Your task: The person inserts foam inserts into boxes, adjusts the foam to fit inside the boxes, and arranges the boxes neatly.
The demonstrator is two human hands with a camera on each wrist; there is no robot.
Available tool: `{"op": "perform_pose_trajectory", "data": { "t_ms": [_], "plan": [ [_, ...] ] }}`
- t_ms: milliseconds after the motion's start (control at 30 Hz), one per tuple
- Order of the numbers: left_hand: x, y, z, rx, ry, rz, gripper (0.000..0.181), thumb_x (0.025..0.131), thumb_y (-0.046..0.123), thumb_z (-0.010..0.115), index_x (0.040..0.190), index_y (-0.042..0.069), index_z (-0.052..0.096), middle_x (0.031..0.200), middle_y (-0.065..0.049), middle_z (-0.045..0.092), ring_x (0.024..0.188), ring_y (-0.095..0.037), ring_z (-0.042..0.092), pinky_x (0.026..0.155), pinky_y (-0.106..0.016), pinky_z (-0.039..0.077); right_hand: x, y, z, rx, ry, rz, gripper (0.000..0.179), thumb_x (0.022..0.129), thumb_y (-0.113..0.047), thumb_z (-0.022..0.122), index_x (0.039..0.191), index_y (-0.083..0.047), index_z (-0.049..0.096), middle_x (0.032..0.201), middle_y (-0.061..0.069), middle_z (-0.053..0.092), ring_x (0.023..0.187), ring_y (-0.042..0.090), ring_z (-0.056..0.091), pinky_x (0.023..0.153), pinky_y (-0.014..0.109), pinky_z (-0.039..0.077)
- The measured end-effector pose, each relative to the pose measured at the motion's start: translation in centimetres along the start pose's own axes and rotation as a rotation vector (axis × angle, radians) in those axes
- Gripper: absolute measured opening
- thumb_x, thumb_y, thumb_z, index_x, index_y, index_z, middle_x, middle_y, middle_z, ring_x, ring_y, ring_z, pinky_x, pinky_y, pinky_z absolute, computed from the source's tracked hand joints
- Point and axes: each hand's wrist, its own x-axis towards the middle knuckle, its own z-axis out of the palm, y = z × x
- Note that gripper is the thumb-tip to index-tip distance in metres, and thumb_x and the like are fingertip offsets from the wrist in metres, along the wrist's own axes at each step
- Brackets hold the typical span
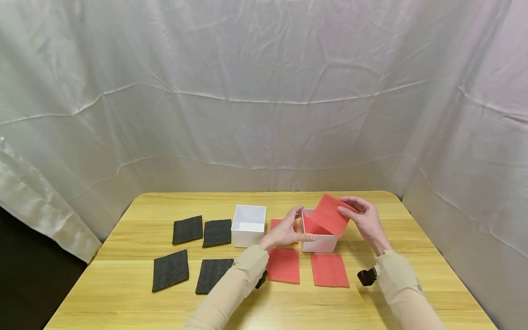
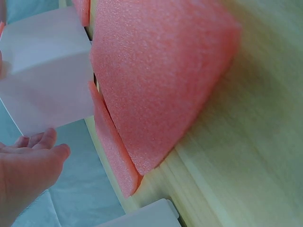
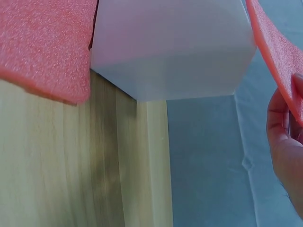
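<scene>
My right hand [image 1: 366, 221] pinches a red foam sheet [image 1: 331, 214] by its right edge. The sheet tilts over the opening of the right-hand white box [image 1: 319, 244], and red shows inside this box. At the box's left side is my left hand [image 1: 285, 231], its thumb at the front and its fingers toward the back corner. In the left wrist view, the fingertips of my left hand [image 2: 40, 149] touch the box wall [image 2: 47, 85]. The right wrist view shows the thumb and fingers of my right hand [image 3: 286, 127] on the foam sheet [image 3: 279, 59].
Another white box [image 1: 248, 227] stands to the left. Red foam sheets [image 1: 283, 266], [image 1: 330, 270] lie in front of the right box, and one red sheet [image 1: 275, 223] is partly behind my left hand. Several black foam sheets [image 1: 170, 270] lie at the table's left.
</scene>
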Motion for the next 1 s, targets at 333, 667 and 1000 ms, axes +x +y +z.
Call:
{"op": "perform_pose_trajectory", "data": {
  "t_ms": [333, 667, 1000],
  "plan": [
    [0.0, -0.1, 0.0, 0.004, 0.005, -0.007, 0.101, 0.085, 0.035, 0.08, 0.161, 0.014, 0.017, 0.165, -0.008, 0.03, 0.152, -0.028, 0.033, 0.123, -0.052, 0.03, 0.8, 0.1, 1.0, -0.145, 0.014, -0.027, 0.039, 0.09, -0.007, 0.074, 0.122, 0.013, 0.064, 0.094, -0.02, 0.073, 0.08, -0.003, 0.065, 0.068, 0.013, 0.056],
    [0.0, 0.1, 0.0, 0.009, 0.009, -0.002, 0.101, 0.085, 0.033, 0.08, 0.161, 0.012, 0.017, 0.165, -0.009, 0.031, 0.152, -0.028, 0.033, 0.123, -0.051, 0.031, 1.4, 0.2, 2.0, -0.25, -0.047, -0.031, 0.036, 0.091, -0.009, 0.074, 0.122, 0.007, 0.068, 0.106, -0.014, 0.073, 0.091, -0.007, 0.066, 0.076, 0.014, 0.056],
    [0.0, 0.2, 0.1, -0.007, 0.011, -0.007, 0.1, 0.086, 0.032, 0.081, 0.161, 0.014, 0.018, 0.165, -0.008, 0.03, 0.152, -0.029, 0.032, 0.123, -0.05, 0.03, 1.8, 0.6, 2.4, -0.349, -0.074, -0.056, 0.031, 0.092, -0.011, 0.074, 0.118, 0.004, 0.07, 0.118, 0.031, 0.067, 0.087, -0.006, 0.063, 0.075, 0.013, 0.054]
  ]
}}
